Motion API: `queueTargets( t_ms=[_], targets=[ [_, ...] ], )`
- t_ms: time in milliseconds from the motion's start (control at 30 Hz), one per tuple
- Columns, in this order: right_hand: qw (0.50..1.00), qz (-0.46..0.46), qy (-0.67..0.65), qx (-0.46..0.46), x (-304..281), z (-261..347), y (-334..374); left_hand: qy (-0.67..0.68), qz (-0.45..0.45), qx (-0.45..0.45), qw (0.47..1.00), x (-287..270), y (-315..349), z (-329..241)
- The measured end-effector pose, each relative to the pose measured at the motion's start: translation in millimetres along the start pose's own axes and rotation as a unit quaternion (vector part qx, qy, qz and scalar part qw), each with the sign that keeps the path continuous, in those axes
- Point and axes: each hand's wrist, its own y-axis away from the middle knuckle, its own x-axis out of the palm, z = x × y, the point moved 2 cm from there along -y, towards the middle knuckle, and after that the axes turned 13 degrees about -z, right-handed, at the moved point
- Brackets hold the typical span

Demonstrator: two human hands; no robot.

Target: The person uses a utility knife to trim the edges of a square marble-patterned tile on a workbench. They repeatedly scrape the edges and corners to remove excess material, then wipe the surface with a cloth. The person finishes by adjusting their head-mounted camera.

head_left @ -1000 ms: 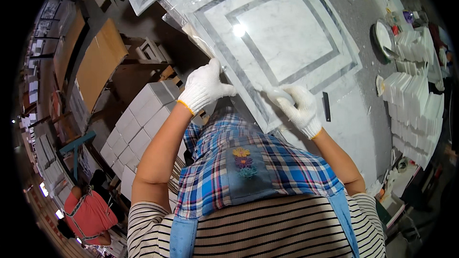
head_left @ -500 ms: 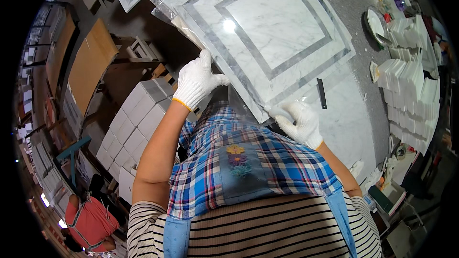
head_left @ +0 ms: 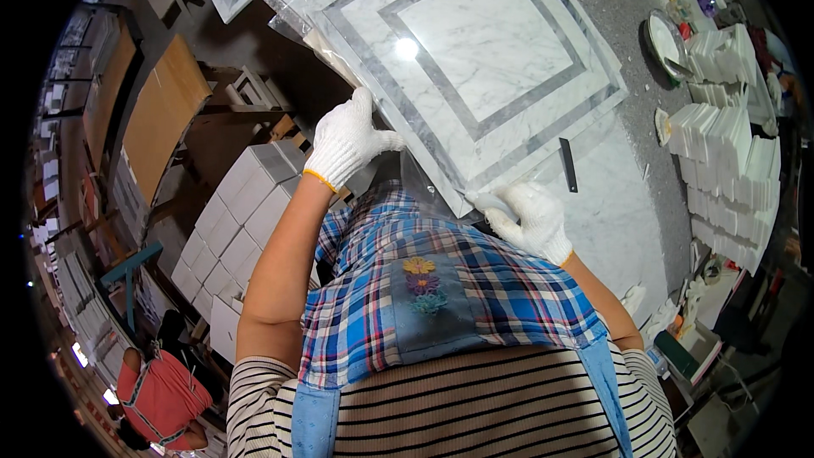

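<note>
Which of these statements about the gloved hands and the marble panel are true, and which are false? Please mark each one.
1. Both hands wear white knit gloves. True: left hand, right hand.
2. The marble panel is plain black. False: it is white, veined, with grey square bands.
3. The left hand touches the panel's near-left edge. True.
4. The right hand rests on the stacks of white tiles. False: it is at the panel's near corner, on the clear plastic wrap; the stacks stand apart, far to the right.
5. A dark flat tool lies on the table beside the panel. True.
</note>
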Motion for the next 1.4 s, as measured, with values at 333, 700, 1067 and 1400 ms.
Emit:
queueTargets(
  t_ms=[333, 700, 1067, 1400],
  targets=[
    [0.999, 0.011, 0.016, -0.035, -4, -8, 6, 0.007, -0.011, -0.004, 1.0, 0, 1, 0],
    [0.996, -0.028, -0.079, 0.021, -13, -14, 7, 0.044, -0.013, -0.021, 0.999, 4, 0, 3],
    [0.999, -0.019, -0.03, -0.005, -8, -18, 16, 0.065, -0.02, -0.018, 0.997, 6, 1, 4],
    [1.0, -0.012, -0.016, -0.003, -9, -11, 10, 0.05, -0.01, -0.023, 0.998, 4, 0, 2]
  ],
)
